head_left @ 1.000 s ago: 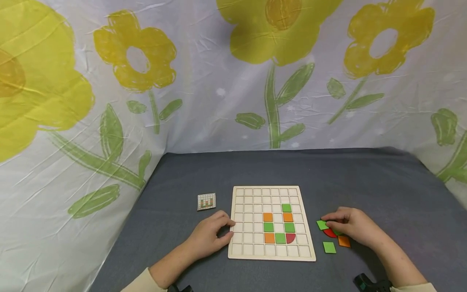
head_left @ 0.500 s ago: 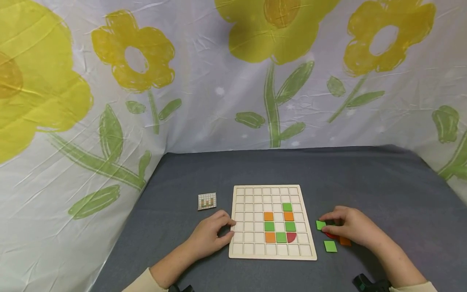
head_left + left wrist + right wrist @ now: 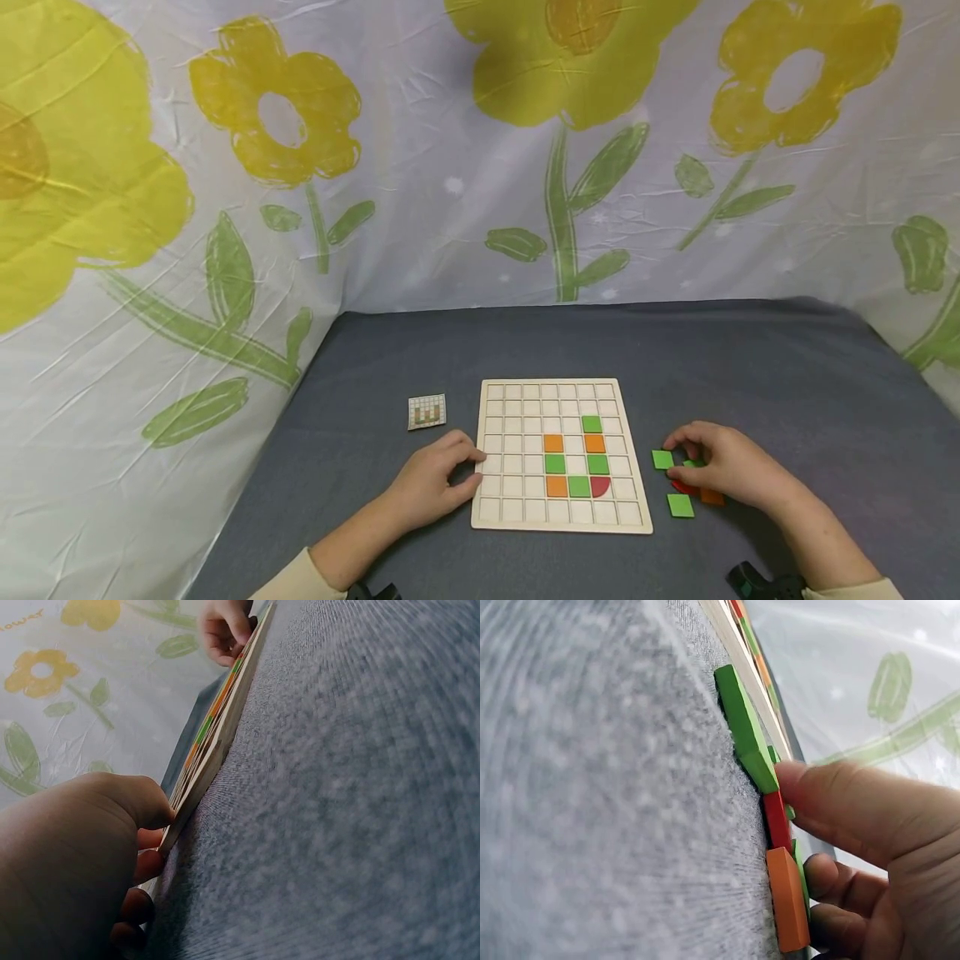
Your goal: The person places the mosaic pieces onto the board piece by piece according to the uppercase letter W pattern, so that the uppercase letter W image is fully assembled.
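Observation:
My left hand [image 3: 438, 475] rests at the left edge of a pale wooden grid board [image 3: 510, 510], its thumb and index fingertips touching that edge with a gap between them. Green and orange squares and a red quarter-round piece [image 3: 599, 487] sit in the board's cells. Right of the board, my right hand [image 3: 723, 460] hovers low over loose tiles, thumb and index apart. A green square [image 3: 662, 459] lies beside its fingertips. Under the hand are another red piece [image 3: 776, 819] and an orange tile [image 3: 788, 900], partly covered. In the right wrist view, the thumb tip is right at the pieces.
A small printed pattern card [image 3: 427, 412] lies on the dark grey cloth [image 3: 420, 350] left of the board. Another loose green square [image 3: 681, 506] lies just right of the board's near corner. A flower-printed curtain [image 3: 420, 167] hangs behind the table.
My right fingers touch and shift the green square at the left of the loose tiles, then draw back slightly from it, leaving it flat on the cloth. The left hand stays at the board.

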The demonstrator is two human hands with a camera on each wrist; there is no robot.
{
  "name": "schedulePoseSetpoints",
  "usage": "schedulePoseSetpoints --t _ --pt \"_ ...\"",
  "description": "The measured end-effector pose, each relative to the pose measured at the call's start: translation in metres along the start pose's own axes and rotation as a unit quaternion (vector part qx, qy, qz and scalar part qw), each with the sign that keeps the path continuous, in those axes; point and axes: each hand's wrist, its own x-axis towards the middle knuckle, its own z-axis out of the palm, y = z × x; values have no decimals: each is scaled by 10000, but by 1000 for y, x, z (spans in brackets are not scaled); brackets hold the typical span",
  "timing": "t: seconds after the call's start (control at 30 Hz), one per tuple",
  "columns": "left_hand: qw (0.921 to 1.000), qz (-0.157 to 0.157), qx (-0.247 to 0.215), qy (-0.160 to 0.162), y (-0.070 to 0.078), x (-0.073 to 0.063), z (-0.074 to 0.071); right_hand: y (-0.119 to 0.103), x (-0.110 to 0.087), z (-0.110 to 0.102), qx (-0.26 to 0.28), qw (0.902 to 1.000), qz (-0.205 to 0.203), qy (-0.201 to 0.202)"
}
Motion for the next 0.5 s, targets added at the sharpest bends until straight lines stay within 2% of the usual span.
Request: schedulePoseSetpoints --t 0.23,0.5 --pt "10000 -42 -18 -29 0 0 0 1 -1 -2 -64 9998 -88 167" --pt "10000 -57 -19 -8 0 0 0 -3 -3 -18 319 9992 -27 220"
